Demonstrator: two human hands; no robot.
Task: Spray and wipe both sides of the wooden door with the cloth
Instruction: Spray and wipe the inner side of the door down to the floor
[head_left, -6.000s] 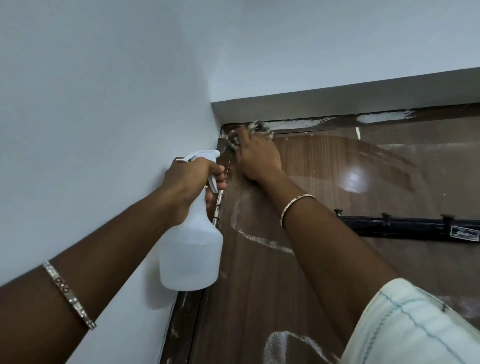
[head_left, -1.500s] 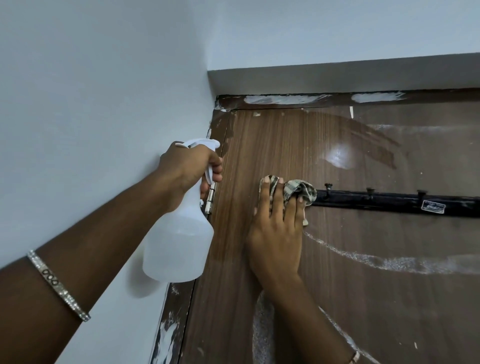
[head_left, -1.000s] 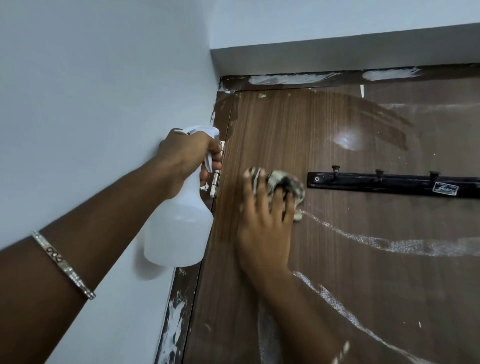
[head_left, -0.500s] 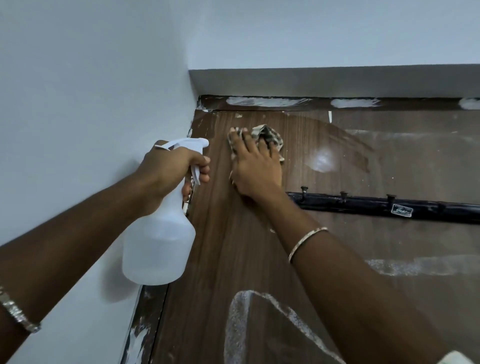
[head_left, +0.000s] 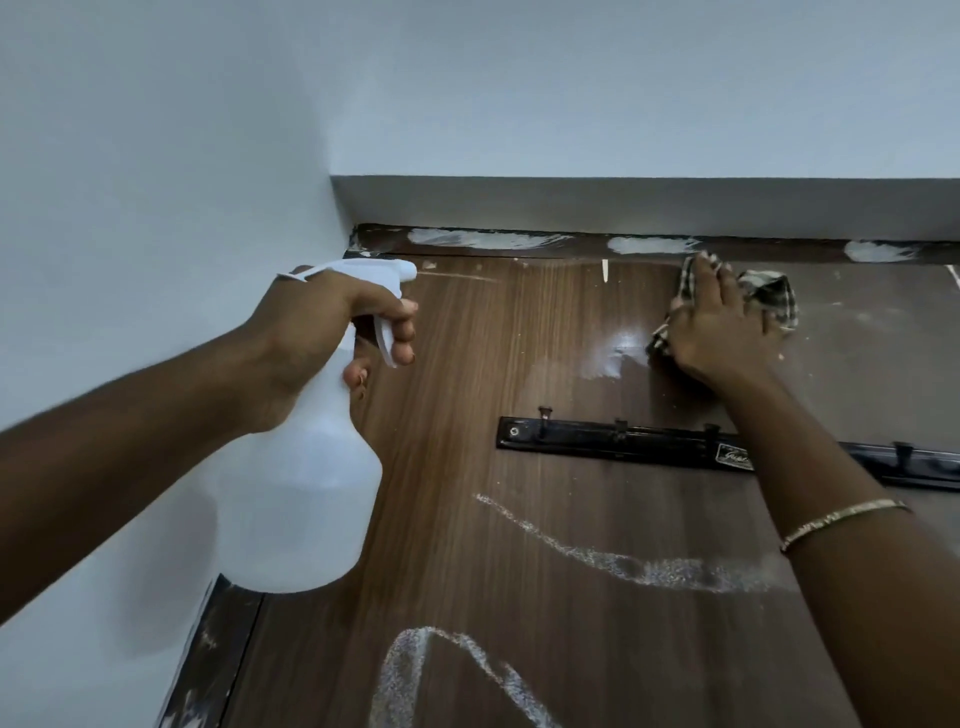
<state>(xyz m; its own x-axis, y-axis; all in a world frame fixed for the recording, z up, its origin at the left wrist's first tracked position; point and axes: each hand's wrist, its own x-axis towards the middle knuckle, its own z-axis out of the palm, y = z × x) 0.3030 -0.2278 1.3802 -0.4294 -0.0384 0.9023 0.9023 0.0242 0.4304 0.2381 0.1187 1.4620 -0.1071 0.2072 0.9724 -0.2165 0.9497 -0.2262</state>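
The wooden door (head_left: 457, 415) fills the lower right of the view, seen from below up to its top edge. High on it, just under the door frame (head_left: 587, 244), the right hand (head_left: 711, 322) lies with fingers spread flat and presses a checked cloth (head_left: 769, 296) against the wood. The left hand (head_left: 322, 332) is curled round the neck of a white spray bottle (head_left: 296, 493), two fingers hooked on the trigger and the nozzle aimed along the door's top.

The step in hand looks like wiping the upper band. It would likely go best with the palm flat, overlapping strokes along the grain, and fresh spray laid ahead of the cloth. The work would then move down round the hook rail (head_left: 623, 441) to the chalky streaks (head_left: 623, 564) below.

Counted: one door, one cloth, one bottle, one rail with four hooks showing, two white streaks on the door, three white smears (head_left: 483, 239) on the frame, and one bracelet (head_left: 841, 522).
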